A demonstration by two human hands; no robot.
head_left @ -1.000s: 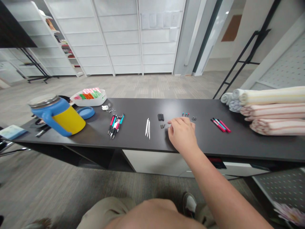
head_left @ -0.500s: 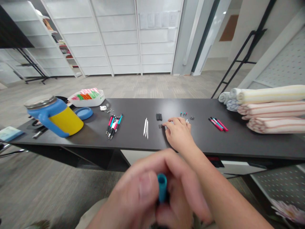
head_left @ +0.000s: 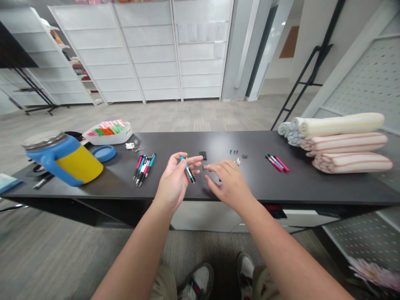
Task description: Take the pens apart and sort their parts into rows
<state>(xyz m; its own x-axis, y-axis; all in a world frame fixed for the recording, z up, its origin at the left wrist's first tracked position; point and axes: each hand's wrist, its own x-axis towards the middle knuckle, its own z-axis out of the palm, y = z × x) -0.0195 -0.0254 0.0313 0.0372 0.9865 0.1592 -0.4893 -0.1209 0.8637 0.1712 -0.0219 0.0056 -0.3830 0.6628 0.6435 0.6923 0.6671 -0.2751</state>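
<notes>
My left hand point(head_left: 175, 179) holds a teal pen barrel point(head_left: 188, 170) with a black lower end, tilted between thumb and fingers above the table. Just to its right, my right hand point(head_left: 229, 183) hovers low over the tabletop, palm down. Its thumb and index finger are apart, and I see nothing held there. The index fingertip is beside small metal springs point(head_left: 204, 168), partly hidden; whether it touches them I cannot tell. Several short black grips point(head_left: 203, 155) lie behind the hands. Small white pieces point(head_left: 238, 161) show past the right hand.
Assembled pens point(head_left: 144, 168) lie left on the dark table point(head_left: 168, 143). Right of the hands are small coloured tips point(head_left: 234, 151), metal clips point(head_left: 245, 156) and pen barrels point(head_left: 277, 163). A blue-yellow jug point(head_left: 67, 158), a white basket point(head_left: 108, 132) and rolled towels point(head_left: 346, 143) flank the workspace.
My left hand has moved away from the camera, down over the table, with the teal barrel. My right hand remains near the springs, its thumb now spread. The view has shifted slightly.
</notes>
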